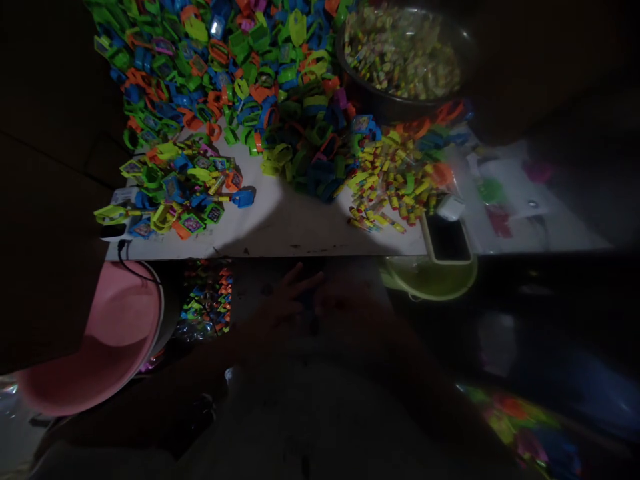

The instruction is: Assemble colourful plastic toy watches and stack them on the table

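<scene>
Your two bare hands meet in deep shadow just below the front edge of a white-topped bench [320, 237]. Your left hand [286, 300] has some fingers stretched out; your right hand [345, 303] is beside it, blurred and very dark. They are close together, but you cannot tell from this view whether they touch or grip anything.

Ahead of them on the bench is a shaded pile of green, blue and orange plastic band-shaped pieces [310, 137], joining a larger bright heap [215, 63] behind it. To your left is a smaller pile of similar coloured pieces with square picture faces [173, 190]. To your right are many small yellow tubes with red ends [387, 177], in front of a round dark bowl [400, 103] full of small pale and yellow pieces.

A dark-screened rectangular device with a pale frame [447, 240] juts over the bench's right front edge, above a yellow-green plastic basin [425, 283]. A large pink basin [120, 303] stands low on your left.
</scene>
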`<control>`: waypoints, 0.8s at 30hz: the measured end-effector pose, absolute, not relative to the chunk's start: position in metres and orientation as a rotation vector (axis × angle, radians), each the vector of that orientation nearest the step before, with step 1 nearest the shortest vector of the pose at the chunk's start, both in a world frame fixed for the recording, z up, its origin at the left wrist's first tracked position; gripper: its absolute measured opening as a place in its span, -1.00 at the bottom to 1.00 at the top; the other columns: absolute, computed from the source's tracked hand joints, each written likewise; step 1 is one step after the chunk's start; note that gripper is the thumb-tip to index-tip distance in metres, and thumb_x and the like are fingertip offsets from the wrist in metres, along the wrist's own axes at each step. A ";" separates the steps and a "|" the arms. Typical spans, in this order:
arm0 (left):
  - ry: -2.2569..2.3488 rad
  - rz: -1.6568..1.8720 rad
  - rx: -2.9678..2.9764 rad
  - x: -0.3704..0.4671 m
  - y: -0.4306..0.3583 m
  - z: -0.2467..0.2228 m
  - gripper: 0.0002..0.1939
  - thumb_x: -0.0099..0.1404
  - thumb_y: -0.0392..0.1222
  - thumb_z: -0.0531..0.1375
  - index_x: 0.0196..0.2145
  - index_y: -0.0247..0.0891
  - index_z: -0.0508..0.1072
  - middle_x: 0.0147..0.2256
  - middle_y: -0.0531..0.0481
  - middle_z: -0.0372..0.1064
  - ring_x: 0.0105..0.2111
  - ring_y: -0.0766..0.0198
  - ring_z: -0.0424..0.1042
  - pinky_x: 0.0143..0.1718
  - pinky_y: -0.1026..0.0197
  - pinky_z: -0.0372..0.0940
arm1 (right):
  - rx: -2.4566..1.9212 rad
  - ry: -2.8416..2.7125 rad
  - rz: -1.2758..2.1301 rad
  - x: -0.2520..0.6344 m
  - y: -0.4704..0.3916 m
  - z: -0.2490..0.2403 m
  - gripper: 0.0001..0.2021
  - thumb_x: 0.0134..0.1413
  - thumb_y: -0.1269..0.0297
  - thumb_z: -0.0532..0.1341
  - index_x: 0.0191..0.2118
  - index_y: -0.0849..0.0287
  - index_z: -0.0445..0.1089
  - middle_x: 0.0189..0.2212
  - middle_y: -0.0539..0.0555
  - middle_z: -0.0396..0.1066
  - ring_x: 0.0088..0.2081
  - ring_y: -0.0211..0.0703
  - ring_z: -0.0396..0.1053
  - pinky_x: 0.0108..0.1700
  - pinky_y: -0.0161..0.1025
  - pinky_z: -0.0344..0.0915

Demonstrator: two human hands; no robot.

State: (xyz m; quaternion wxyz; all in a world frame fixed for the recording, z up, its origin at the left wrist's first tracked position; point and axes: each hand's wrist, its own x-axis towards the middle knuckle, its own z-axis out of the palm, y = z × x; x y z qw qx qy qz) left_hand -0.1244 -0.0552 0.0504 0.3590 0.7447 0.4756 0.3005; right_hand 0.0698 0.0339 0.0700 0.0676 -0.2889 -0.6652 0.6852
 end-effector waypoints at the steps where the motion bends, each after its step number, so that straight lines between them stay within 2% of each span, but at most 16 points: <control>1: 1.212 0.820 1.938 -0.123 -0.057 0.049 -0.49 0.43 0.04 -0.10 -0.49 -0.21 0.47 0.29 -0.08 0.12 0.39 0.13 -0.31 0.33 -0.17 -0.13 | -0.835 -2.004 2.083 0.070 0.033 0.069 -0.89 -0.09 0.45 0.13 -0.50 0.15 0.38 -0.58 -0.06 0.39 -0.47 -0.27 0.33 -0.41 -0.38 0.22; 6: 1.193 0.921 2.002 -0.116 -0.069 0.043 -0.49 0.44 0.02 -0.10 -0.53 -0.22 0.42 0.22 -0.09 0.25 0.39 0.13 -0.27 0.35 -0.12 -0.15 | -0.733 -2.017 2.119 0.073 0.029 0.053 -0.91 -0.04 0.33 0.18 -0.50 0.17 0.39 -0.54 -0.03 0.37 -0.43 -0.25 0.30 -0.36 -0.33 0.21; 11: 1.307 0.729 1.930 -0.112 -0.078 0.040 -0.61 0.42 -0.02 -0.04 -0.33 -0.19 0.53 0.25 -0.10 0.20 0.35 0.04 -0.06 0.32 -0.10 -0.04 | -0.573 -1.924 2.260 0.074 0.027 0.044 -0.92 -0.06 0.29 0.22 -0.47 0.16 0.39 -0.46 -0.03 0.39 -0.38 -0.23 0.31 -0.27 -0.28 0.24; 15: 1.377 0.685 1.965 -0.117 -0.077 0.054 -0.66 0.42 -0.10 -0.02 -0.40 -0.23 0.44 0.31 -0.11 0.06 0.36 -0.04 -0.14 0.33 -0.24 -0.24 | -0.856 -1.907 2.136 0.072 0.023 0.049 -0.92 -0.02 0.33 0.18 -0.49 0.14 0.38 -0.57 -0.07 0.29 -0.47 -0.28 0.23 -0.41 -0.34 0.18; 18: 1.442 0.811 1.784 -0.119 -0.075 0.066 -0.76 0.42 -0.08 0.01 -0.22 -0.23 0.41 0.29 -0.21 0.10 0.27 0.04 0.11 0.27 -0.12 0.03 | -1.016 -1.887 2.014 0.070 0.018 0.054 -0.90 0.04 0.29 0.17 -0.44 0.13 0.40 -0.59 -0.09 0.26 -0.52 -0.30 0.20 -0.48 -0.37 0.14; 20: 1.469 0.937 1.549 -0.116 -0.074 0.070 -0.75 0.39 -0.04 0.06 -0.07 -0.18 0.36 0.23 -0.21 0.18 0.20 0.09 0.24 0.17 0.00 0.19 | -1.070 -1.886 1.915 0.070 0.015 0.057 -0.86 0.07 0.22 0.16 -0.42 0.12 0.41 -0.58 -0.08 0.27 -0.52 -0.29 0.21 -0.48 -0.37 0.14; 24: 1.519 1.145 1.006 -0.105 -0.072 0.065 -0.65 0.35 -0.01 0.12 0.03 -0.16 0.29 0.04 -0.15 0.40 0.05 0.15 0.41 0.04 0.10 0.32 | -1.115 -1.950 1.723 0.069 0.010 0.063 -0.78 0.12 0.19 0.13 -0.47 0.14 0.38 -0.59 -0.05 0.30 -0.50 -0.26 0.26 -0.46 -0.35 0.17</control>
